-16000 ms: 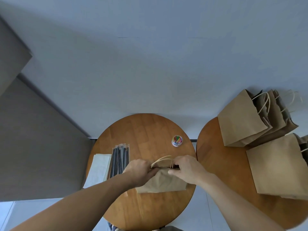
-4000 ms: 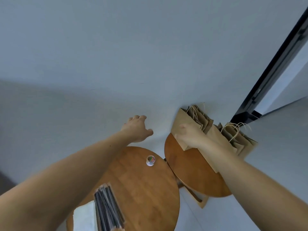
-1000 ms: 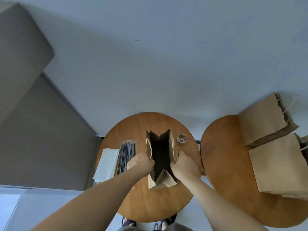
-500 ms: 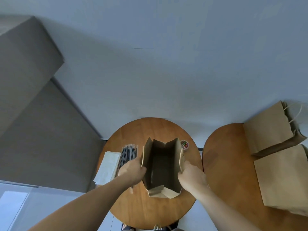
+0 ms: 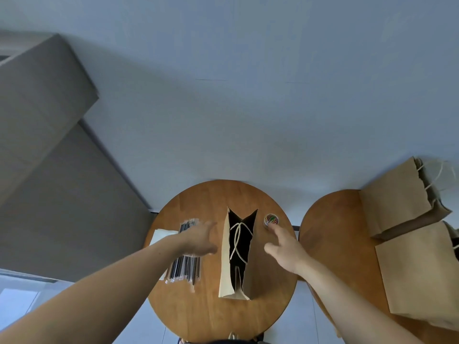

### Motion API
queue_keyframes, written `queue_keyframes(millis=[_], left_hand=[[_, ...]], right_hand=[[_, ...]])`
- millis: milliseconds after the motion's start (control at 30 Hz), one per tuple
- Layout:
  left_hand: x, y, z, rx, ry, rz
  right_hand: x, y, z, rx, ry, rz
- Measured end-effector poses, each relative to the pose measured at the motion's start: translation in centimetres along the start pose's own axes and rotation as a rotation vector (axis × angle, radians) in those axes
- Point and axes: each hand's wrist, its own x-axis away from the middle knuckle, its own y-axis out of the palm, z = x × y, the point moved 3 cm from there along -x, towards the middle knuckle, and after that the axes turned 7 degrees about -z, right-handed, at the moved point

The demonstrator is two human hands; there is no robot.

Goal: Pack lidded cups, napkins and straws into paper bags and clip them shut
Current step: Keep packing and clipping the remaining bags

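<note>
Fingers (image 5: 211, 225) of the left hand (image 5: 200, 238) are spread loose and hold nothing, above the straws (image 5: 185, 266) just left of the open paper bag (image 5: 224, 269). The right hand (image 5: 285, 247) is equally slack and empty, one fingertip near the tub of coloured clips (image 5: 271, 219). The paper bag stands upright on the round surface (image 5: 198, 314), its handles drooping inside. White napkins (image 5: 161, 235) lie beside the straws. On the neighbouring surface (image 5: 330, 232) lie further bags (image 5: 422, 274).

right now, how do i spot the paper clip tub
Take the left round wooden table, where an open paper bag stands. The paper clip tub sits just right of the bag's far end. It alone is small, round and full of coloured clips.
</note>
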Motion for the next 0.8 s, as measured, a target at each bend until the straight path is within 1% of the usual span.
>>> queue_keyframes(millis=[67,167,300,567,700,800], left_hand=[[0.0,-1.0,0.8,-0.141,-0.057,0.156],[0.5,-2.2,2.0,-0.187,-0.066,0.246],[2.3,-5.7,2.9,-0.227,-0.069,0.373],[9.6,-16.1,0.9,-0.242,-0.141,0.658],[13.3,-20.1,-1.3,-0.246,-0.169,0.756],[16.2,-23.0,-3.0,-0.248,-0.171,0.816]], right_hand=[[-0.4,-0.6,-1.0,0.128,-0.017,0.061],[-1.0,-1.4,-3.1,0.244,-0.070,0.119],[-2.3,-3.0,-7.0,0.321,-0.166,0.144],[-4.5,-3.5,-19.6,0.488,-0.437,0.163],[-4.8,-2.4,-26.3,0.549,-0.522,0.159],[-5.0,-1.6,-31.1,0.590,-0.558,0.190]])
